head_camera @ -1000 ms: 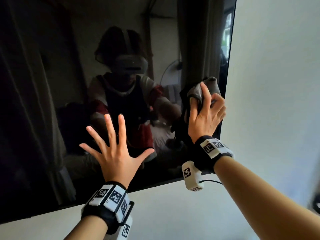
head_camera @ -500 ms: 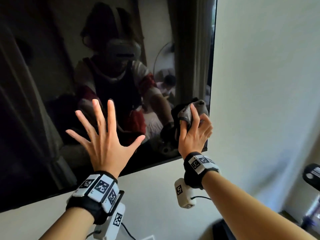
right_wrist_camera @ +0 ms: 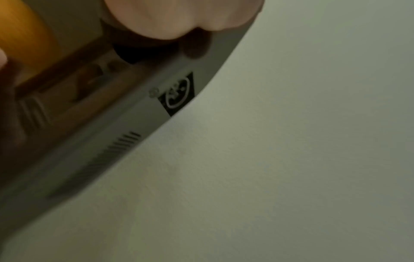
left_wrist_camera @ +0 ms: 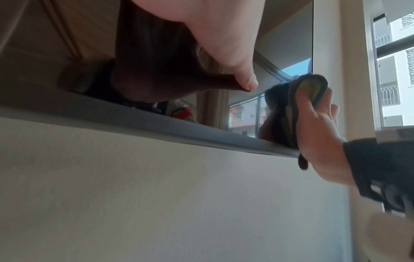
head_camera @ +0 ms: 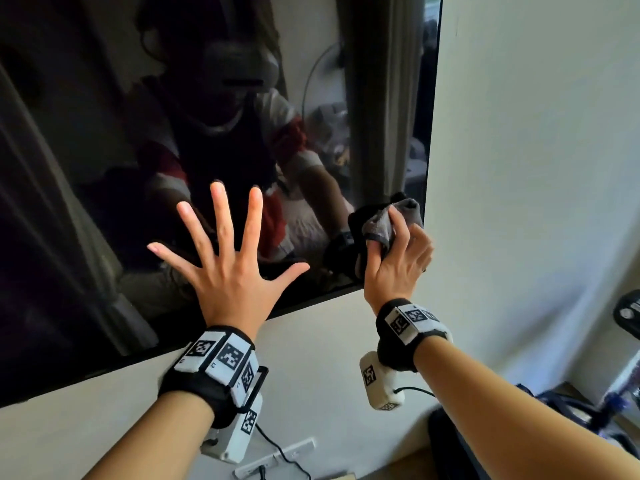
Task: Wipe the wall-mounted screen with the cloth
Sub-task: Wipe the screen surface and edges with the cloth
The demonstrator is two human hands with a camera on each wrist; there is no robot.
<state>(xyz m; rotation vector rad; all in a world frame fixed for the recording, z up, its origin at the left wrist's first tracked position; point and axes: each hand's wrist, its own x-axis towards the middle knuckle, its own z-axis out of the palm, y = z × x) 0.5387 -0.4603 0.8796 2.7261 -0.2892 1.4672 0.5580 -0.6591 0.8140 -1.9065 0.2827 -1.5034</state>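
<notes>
The dark wall-mounted screen fills the upper left of the head view and mirrors the room. My right hand grips a bunched grey cloth and holds it against the screen's lower right corner. In the left wrist view the cloth and right hand sit just above the screen's bottom edge. My left hand is spread flat with straight fingers on the glass near the bottom edge, left of the cloth. The right wrist view shows the screen's underside, blurred.
Pale wall surrounds the screen on the right and below. A white socket strip with a cable is on the wall lower down. Dark bags and gear lie at the lower right. A window stands to the right.
My right hand has slid the cloth down the screen's right side to its lower right corner. The left hand stays spread on the glass; my view has tilted down.
</notes>
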